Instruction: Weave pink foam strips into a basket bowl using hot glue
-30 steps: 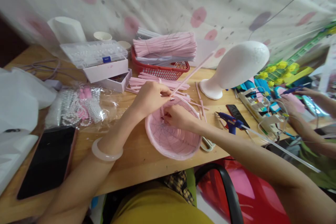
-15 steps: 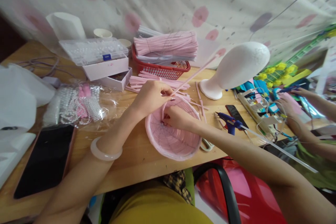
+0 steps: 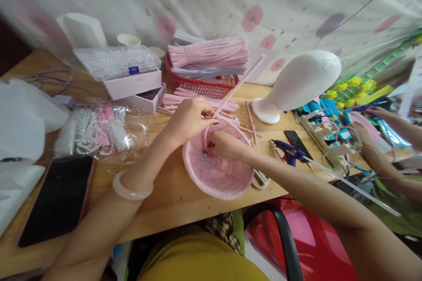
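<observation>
A pink, bowl-shaped piece (image 3: pixel 227 181) with coiled rows and thin lines on its inside lies open side up at the table's front. My left hand (image 3: pixel 193 120) is at its far rim, thumb and fingers pinched on a long pink pipe cleaner (image 3: pixel 239 86) that slants up to the right. Inside the bowl my right hand (image 3: pixel 226 145) is closed on the lower, bent part of the same pipe cleaner, near the inner wall. Its fingertips are partly hidden. Behind the bowl lies a loose pile of pink pipe cleaners (image 3: pixel 178 101).
A red basket (image 3: pixel 204 88) holds bundled pipe cleaners. Right of it stands a white foam head (image 3: pixel 303 83). A blue glue gun (image 3: pixel 290 151), scissors (image 3: pixel 261 180) and phone (image 3: pixel 296 142) lie right. Left are bagged beads (image 3: pixel 99 131) and a tablet (image 3: pixel 59 199). A co-worker's hands (image 3: pixel 362 134) are far right.
The upper end of the pipe cleaner has swung left and stands a little steeper. Both my hands stay in nearly the same place at the bowl.
</observation>
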`<action>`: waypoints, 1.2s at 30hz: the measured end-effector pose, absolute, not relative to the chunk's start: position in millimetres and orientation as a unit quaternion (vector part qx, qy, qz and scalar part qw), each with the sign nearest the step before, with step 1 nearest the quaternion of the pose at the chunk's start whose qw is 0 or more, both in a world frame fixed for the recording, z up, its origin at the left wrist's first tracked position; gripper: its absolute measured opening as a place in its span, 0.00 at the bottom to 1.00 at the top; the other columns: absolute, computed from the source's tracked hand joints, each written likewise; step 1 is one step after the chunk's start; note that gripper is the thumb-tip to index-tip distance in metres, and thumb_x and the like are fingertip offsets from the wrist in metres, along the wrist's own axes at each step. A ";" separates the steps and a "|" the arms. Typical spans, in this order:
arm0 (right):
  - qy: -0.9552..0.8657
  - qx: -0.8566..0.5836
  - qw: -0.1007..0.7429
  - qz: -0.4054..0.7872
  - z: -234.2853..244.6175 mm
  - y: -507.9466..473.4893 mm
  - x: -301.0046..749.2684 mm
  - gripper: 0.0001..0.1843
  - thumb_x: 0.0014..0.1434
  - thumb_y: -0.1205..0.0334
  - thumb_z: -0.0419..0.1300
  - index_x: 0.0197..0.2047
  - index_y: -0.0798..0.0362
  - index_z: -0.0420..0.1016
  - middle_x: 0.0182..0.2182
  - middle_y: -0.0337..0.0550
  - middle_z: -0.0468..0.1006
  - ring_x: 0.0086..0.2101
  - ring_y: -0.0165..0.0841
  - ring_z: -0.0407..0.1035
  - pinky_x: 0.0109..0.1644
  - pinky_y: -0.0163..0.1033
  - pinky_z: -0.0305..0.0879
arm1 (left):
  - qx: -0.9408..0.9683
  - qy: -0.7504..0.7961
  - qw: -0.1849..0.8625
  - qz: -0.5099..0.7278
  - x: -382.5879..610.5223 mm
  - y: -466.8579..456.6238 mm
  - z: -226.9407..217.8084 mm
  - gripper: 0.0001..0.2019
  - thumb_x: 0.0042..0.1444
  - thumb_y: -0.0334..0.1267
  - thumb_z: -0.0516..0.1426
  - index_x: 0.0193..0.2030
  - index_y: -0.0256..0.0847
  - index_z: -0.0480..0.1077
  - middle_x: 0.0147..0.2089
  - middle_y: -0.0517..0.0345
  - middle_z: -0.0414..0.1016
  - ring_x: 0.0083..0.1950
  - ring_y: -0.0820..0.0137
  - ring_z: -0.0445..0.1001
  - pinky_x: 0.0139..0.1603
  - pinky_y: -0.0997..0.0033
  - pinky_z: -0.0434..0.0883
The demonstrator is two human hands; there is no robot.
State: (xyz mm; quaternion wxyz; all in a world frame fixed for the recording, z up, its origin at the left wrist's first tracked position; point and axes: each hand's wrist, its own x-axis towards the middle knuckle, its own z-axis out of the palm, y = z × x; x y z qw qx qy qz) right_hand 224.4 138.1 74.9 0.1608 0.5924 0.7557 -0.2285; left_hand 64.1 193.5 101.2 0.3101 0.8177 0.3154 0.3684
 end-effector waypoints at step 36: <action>0.752 0.601 0.177 -0.205 68.2 127.7 219.7 0.17 0.68 0.54 0.62 0.54 0.56 0.74 0.50 0.47 0.77 0.45 0.37 0.75 0.49 0.48 0.75 | 0.855 0.359 0.244 0.285 58.5 189.4 109.1 0.06 0.56 0.29 0.62 0.32 0.39 0.81 0.30 0.57 0.80 0.34 0.67 0.75 0.36 0.68 0.64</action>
